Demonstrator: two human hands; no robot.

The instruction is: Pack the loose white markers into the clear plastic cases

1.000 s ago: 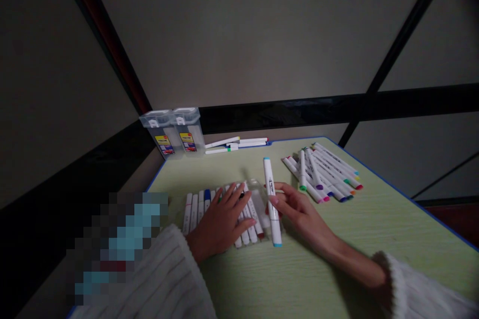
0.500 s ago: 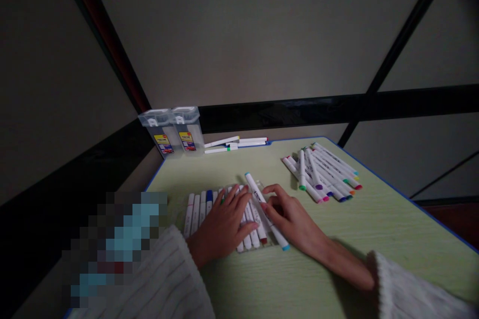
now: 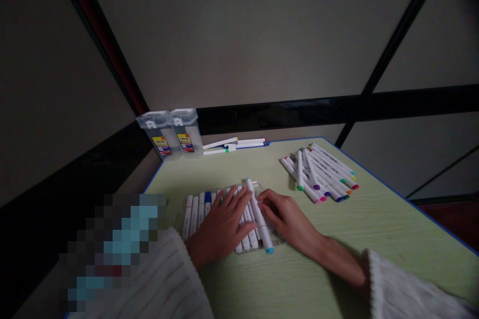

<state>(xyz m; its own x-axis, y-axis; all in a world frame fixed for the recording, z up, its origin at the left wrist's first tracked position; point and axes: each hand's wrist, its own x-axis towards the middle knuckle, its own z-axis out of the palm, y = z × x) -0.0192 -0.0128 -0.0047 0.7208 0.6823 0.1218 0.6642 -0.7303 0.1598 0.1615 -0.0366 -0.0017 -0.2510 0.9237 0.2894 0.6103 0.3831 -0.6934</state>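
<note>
My left hand (image 3: 224, 217) lies with spread fingers over a row of white markers (image 3: 194, 217) in a shallow clear plastic tray (image 3: 277, 240). One marker in the row has a blue cap (image 3: 208, 197). A white marker with light-blue ends (image 3: 259, 217) lies slanted over the right end of the row. My right hand (image 3: 286, 214) has its thumb and curled fingers closed against that marker's right side. How firmly they grip it is hard to see. The left hand hides the middle of the row.
A loose pile of white markers with coloured ends (image 3: 322, 174) lies to the right on the pale green table (image 3: 374, 229). Two clear lidded boxes (image 3: 174, 134) stand at the back left. Several more markers (image 3: 235, 144) lie along the back edge, by the wall.
The light-blue-ended marker has shifted left over the row and turned, so its printing no longer shows. My right hand has moved slightly left with it. My left hand stays in place.
</note>
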